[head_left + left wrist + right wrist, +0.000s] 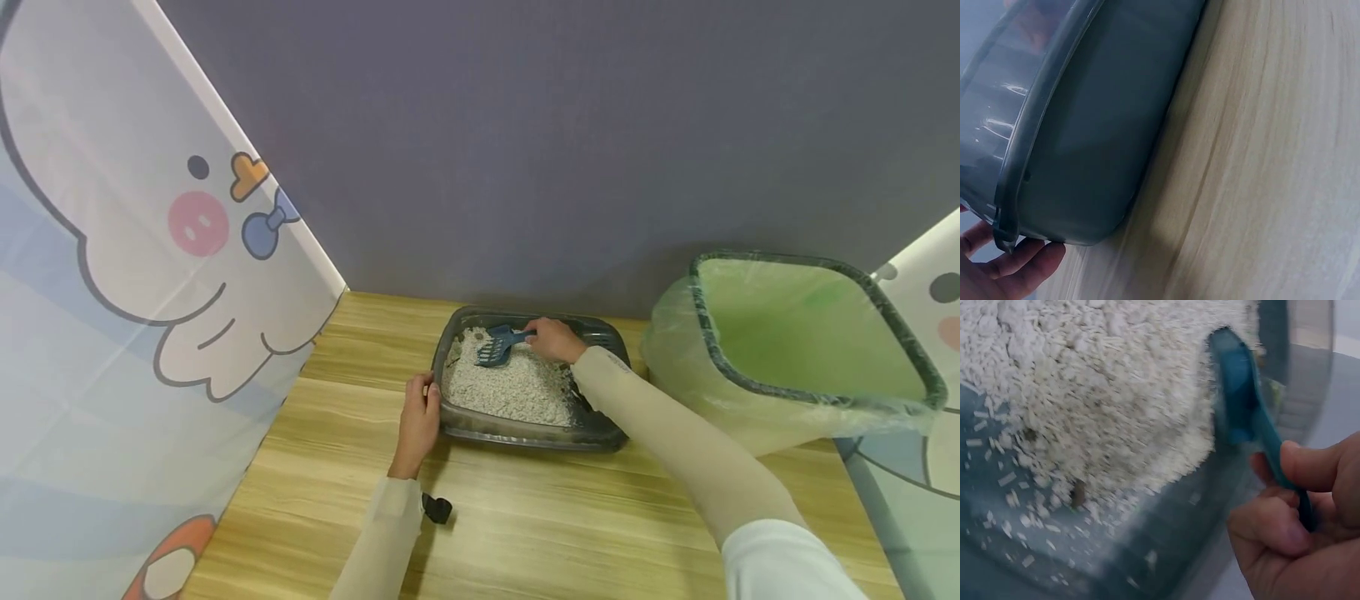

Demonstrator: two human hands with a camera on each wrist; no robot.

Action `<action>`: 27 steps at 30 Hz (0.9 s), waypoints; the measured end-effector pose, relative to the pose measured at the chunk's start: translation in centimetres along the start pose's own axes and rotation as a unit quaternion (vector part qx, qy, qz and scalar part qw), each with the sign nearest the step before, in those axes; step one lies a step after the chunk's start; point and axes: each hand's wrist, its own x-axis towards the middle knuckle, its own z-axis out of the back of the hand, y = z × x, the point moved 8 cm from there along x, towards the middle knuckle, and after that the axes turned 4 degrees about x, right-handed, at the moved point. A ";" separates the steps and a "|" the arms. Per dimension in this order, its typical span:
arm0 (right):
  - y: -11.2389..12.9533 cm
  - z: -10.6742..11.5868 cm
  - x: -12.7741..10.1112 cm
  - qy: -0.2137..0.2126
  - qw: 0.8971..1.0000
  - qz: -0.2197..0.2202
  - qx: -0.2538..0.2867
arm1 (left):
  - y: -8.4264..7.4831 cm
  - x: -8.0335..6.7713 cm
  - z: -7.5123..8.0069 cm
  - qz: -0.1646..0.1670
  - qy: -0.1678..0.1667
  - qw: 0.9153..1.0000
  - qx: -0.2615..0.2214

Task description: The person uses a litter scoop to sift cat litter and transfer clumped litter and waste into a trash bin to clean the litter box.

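Note:
A dark grey litter box [517,437] with a see-through rim stands on the wooden table, with pale pellet litter [517,387] heaped inside. My right hand [555,340] grips the handle of a blue slotted litter scoop [495,346], its head at the far left part of the litter. In the right wrist view the scoop [1238,387] is tilted on edge beside the heap, thumb on top of the handle. At the box's near left side, my left hand [420,421] holds the rim; in the left wrist view its fingers [1038,269] curl under the rim's corner.
Right of the box stands a large bin [817,333] lined with a thin greenish bag, its dark rim facing up. A small black object [437,508] shows by my left forearm. A dark wall panel [525,150] rises behind the table, and a cartoon-printed sheet [112,350] borders the left.

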 end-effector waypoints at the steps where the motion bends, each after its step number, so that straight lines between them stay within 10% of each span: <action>1: -0.1 -0.3 0.3 0.011 1.000 0.001 0.002 | 0.0 0.0 0.0 0.000 0.001 1.000 0.000; 27: 0.4 -3.1 -0.5 0.051 0.992 0.103 0.042 | -0.4 0.0 0.3 -0.028 -0.015 0.999 0.004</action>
